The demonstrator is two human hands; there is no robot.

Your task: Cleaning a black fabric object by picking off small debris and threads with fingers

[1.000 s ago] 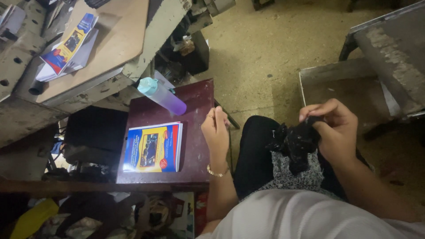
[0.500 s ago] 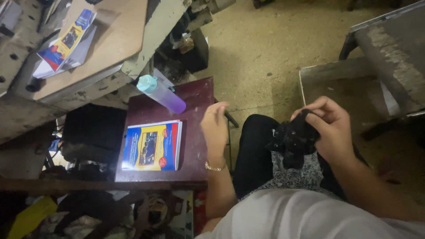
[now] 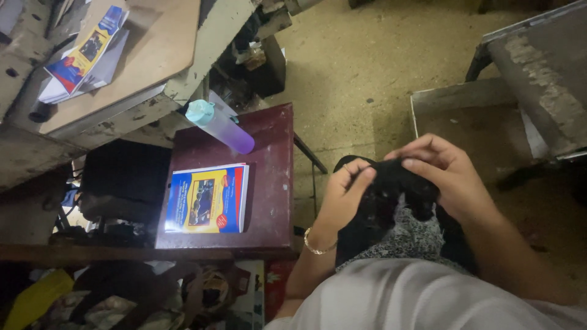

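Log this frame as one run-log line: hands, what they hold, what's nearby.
left hand: gripping black fabric | right hand: gripping same fabric, on lap | nearby: dark red table, booklet, purple bottle

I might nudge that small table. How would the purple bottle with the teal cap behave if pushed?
The purple bottle with the teal cap lies on its side on the dark red table, so it would probably roll. Its round, smooth body may be slippery. How full it is cannot be seen, so its weight is uncertain.
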